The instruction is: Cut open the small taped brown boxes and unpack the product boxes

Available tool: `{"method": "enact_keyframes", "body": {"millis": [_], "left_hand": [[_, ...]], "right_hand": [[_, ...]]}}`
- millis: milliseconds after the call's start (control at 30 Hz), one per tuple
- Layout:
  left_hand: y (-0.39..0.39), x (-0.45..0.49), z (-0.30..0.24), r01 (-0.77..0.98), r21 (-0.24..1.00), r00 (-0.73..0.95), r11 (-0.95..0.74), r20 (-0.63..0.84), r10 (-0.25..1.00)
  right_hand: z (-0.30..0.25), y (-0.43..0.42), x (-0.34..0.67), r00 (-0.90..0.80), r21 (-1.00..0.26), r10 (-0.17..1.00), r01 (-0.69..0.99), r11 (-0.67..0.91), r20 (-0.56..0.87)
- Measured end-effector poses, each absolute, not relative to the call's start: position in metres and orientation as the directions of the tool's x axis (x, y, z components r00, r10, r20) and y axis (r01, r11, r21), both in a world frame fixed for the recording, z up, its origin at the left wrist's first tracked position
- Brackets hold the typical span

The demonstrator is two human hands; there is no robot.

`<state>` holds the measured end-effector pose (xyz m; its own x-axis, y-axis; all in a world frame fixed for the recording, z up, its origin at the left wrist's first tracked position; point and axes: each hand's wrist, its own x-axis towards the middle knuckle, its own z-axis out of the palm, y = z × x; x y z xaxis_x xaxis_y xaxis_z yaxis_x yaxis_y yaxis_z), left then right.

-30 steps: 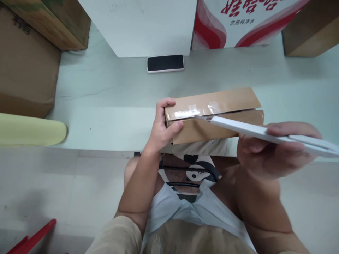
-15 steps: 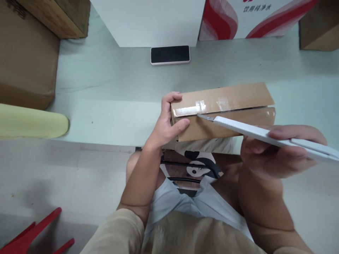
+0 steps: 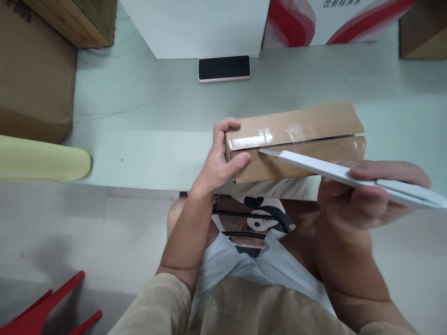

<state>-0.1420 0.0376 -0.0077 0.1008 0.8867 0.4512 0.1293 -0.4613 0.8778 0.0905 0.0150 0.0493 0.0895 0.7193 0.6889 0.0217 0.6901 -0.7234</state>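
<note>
A brown cardboard box (image 3: 300,160) lies at the table's front edge, its top seam partly parted toward the right end. Clear tape (image 3: 248,141) shines along the left part of the seam. My left hand (image 3: 223,156) grips the box's left end, thumb on the near side and fingers at the far side. In my right hand (image 3: 370,195) is a white utility knife (image 3: 321,167), held over the near right of the box. Its blade points left, with the tip at the seam beside the tape; whether it has entered the gap I cannot tell.
A phone-like black-screened device (image 3: 224,68) lies beyond the box, against a white panel (image 3: 206,28). A red-and-white carton (image 3: 321,28) stands at the back. Large cardboard boxes (image 3: 35,79) and a yellow rounded object (image 3: 42,159) are on the left. A red chair (image 3: 52,302) stands below left.
The view has shifted slightly. The knife tip stays near the same spot on the seam, and the right end of the box appears slightly higher. Both hands keep their holds.
</note>
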Motion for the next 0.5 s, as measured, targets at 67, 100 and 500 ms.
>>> {"method": "enact_keyframes", "body": {"millis": [67,100,500], "left_hand": [[0.038,-0.142,-0.008,0.132,0.866,0.114,-0.482,0.470,0.875],[0.039,-0.142,-0.009,0.135,0.859,0.119,-0.494,0.481,0.869],[0.039,-0.146,-0.015,0.120,0.863,0.136,-0.490,0.475,0.870]], "right_hand": [[0.049,0.015,0.089,0.097,-0.696,0.689,0.079,0.714,0.718],[0.049,0.015,0.088,0.097,-0.699,0.692,0.103,0.708,0.715],[0.049,0.021,0.098,0.164,-0.710,0.721,-0.128,0.693,0.674]]}}
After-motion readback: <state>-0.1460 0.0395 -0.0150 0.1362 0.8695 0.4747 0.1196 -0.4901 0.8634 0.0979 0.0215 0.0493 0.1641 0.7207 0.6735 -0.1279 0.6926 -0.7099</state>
